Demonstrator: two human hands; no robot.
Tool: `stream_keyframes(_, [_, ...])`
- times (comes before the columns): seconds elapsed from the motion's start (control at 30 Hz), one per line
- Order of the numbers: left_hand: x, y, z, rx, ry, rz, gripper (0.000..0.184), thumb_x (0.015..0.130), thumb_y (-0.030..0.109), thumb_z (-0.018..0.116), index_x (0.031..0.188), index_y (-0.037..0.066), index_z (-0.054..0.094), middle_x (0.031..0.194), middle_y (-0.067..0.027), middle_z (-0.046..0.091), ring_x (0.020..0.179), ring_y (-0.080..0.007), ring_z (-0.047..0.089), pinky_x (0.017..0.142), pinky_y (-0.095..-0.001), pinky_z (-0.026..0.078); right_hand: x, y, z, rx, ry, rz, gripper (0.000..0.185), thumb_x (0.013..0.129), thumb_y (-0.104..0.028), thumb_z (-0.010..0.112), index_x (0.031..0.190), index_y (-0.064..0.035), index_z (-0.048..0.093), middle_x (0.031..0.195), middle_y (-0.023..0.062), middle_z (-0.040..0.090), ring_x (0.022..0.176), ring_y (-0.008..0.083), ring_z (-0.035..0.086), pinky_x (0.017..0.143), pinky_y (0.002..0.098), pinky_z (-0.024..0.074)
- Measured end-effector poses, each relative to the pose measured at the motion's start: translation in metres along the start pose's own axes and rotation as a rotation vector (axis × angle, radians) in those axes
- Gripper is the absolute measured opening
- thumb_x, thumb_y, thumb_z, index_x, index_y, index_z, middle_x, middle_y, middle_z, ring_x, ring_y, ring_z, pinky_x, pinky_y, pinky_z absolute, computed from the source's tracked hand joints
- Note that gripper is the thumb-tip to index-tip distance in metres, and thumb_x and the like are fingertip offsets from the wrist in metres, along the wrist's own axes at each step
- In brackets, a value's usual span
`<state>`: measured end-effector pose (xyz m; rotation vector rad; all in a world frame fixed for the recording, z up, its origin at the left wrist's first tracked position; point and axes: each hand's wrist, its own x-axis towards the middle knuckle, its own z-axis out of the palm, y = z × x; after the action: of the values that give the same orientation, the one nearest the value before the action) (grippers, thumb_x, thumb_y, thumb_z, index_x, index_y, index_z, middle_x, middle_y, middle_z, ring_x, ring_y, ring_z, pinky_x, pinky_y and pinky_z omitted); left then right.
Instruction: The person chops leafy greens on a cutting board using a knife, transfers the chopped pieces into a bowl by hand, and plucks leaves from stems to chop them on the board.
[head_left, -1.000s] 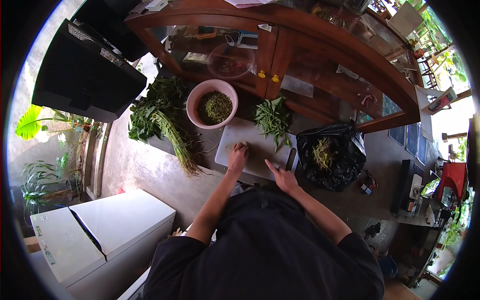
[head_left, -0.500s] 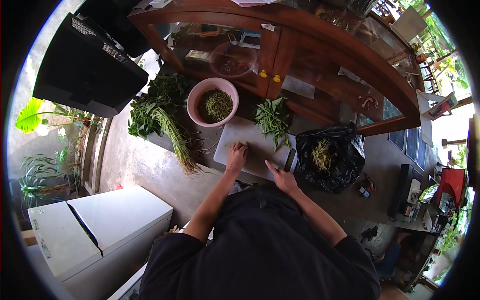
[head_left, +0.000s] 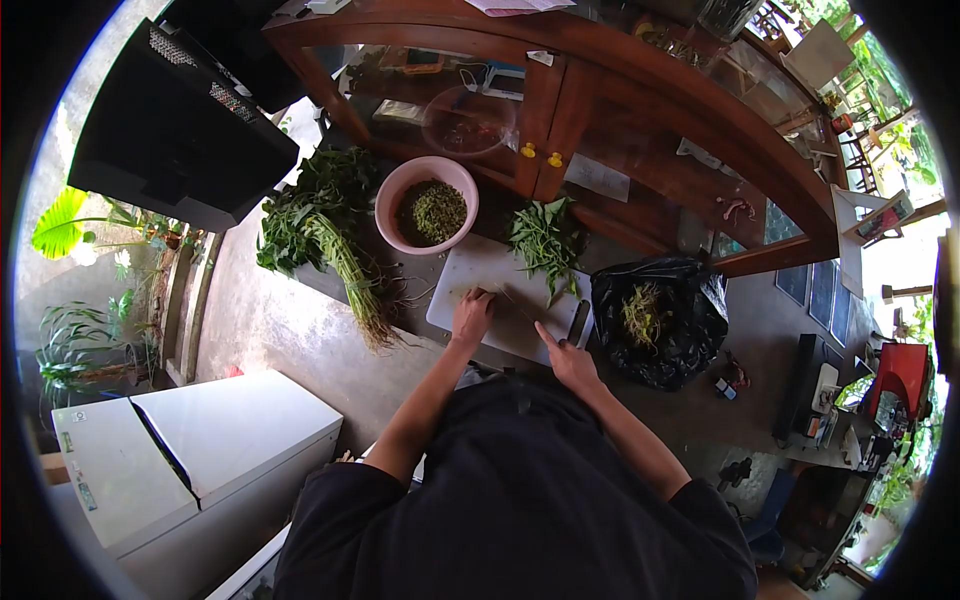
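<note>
My left hand [head_left: 472, 316] rests on the left part of a white cutting board [head_left: 455, 267], its fingers curled together. Whatever they pinch is too small to make out; a few pale green bits lie beside the fingertips. Over the board's right side, my right hand [head_left: 570, 362] grips a knife [head_left: 518, 306], index finger stretched along it. The thin blade points up and left toward my left hand and is hard to see. Leafy green stalks [head_left: 545, 240] lie across the board's top right corner. Behind the board stands a pink bowl [head_left: 384, 222] holding chopped greens [head_left: 437, 212].
Left of the board lies a large bundle of rooted greens [head_left: 340, 245]. A black plastic bag [head_left: 690, 350] with root scraps [head_left: 643, 318] sits at the right. A wooden glass-door cabinet [head_left: 550, 120] rises behind. At lower left is a white fridge [head_left: 240, 430].
My right hand has shifted slightly down and right, and the blade shows a little more between the hands. My left hand has stayed nearly in place.
</note>
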<state>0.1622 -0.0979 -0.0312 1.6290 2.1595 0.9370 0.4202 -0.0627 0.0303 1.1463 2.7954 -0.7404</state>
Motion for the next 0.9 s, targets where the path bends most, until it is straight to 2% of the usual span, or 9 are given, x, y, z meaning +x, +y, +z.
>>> stream_keyframes(0.37, [0.001, 0.0, 0.002, -0.043, -0.004, -0.028, 0.02, 0.08, 0.006, 0.062, 0.098, 0.006, 0.071, 0.1, -0.0121, 0.066, 0.099, -0.0337, 0.06, 0.087, -0.0414, 0.05, -0.004, -0.015, -0.033, -0.059, -0.14, 0.044, 0.074, 0.091, -0.014, 0.052, 0.154, -0.0335, 0.02, 0.08, 0.0188, 0.067, 0.068, 0.041, 0.067, 0.063, 0.0522, 0.055])
stream_keyframes(0.5, [0.0, -0.003, 0.004, -0.063, -0.029, -0.058, 0.027, 0.077, 0.003, 0.062, 0.103, 0.005, 0.07, 0.102, -0.0139, 0.065, 0.101, -0.0347, 0.059, 0.089, -0.0426, 0.049, -0.003, -0.023, -0.05, -0.067, -0.184, 0.033, 0.074, 0.09, -0.011, 0.051, 0.154, -0.0317, 0.021, 0.079, 0.0199, 0.066, 0.067, 0.0407, 0.067, 0.062, 0.0516, 0.0549])
stream_keyframes(0.63, [0.001, -0.001, 0.001, -0.038, -0.034, -0.039, 0.022, 0.079, 0.007, 0.062, 0.099, 0.005, 0.071, 0.102, -0.013, 0.064, 0.101, -0.0338, 0.058, 0.089, -0.0418, 0.048, -0.001, -0.026, -0.058, -0.075, -0.184, -0.006, 0.074, 0.089, -0.008, 0.05, 0.154, -0.0288, 0.021, 0.077, 0.0215, 0.066, 0.066, 0.0401, 0.067, 0.06, 0.0513, 0.0545])
stream_keyframes(0.77, [0.001, 0.001, -0.001, -0.021, -0.032, -0.043, 0.022, 0.079, 0.007, 0.063, 0.1, 0.005, 0.071, 0.101, -0.013, 0.064, 0.102, -0.0334, 0.058, 0.09, -0.0413, 0.048, 0.005, -0.014, -0.031, -0.052, -0.213, -0.002, 0.078, 0.088, -0.007, 0.051, 0.155, -0.0289, 0.017, 0.075, 0.0219, 0.066, 0.065, 0.0404, 0.067, 0.059, 0.0518, 0.0543])
stream_keyframes(0.83, [0.001, 0.001, 0.001, -0.002, -0.033, -0.04, 0.022, 0.079, 0.007, 0.064, 0.1, 0.005, 0.071, 0.101, -0.013, 0.064, 0.102, -0.0333, 0.058, 0.09, -0.041, 0.048, 0.008, -0.004, -0.006, -0.028, -0.076, -0.082, 0.08, 0.089, -0.008, 0.053, 0.156, -0.0287, 0.015, 0.07, 0.0194, 0.065, 0.062, 0.041, 0.065, 0.057, 0.051, 0.0523])
stream_keyframes(0.9, [0.001, 0.0, 0.001, -0.03, -0.014, -0.032, 0.019, 0.08, 0.008, 0.064, 0.098, 0.005, 0.071, 0.1, -0.0133, 0.064, 0.101, -0.0334, 0.059, 0.089, -0.0407, 0.049, 0.015, -0.002, 0.008, -0.038, -0.068, -0.073, 0.081, 0.088, -0.007, 0.054, 0.156, -0.0292, 0.014, 0.07, 0.0201, 0.065, 0.062, 0.0405, 0.065, 0.057, 0.0511, 0.0524])
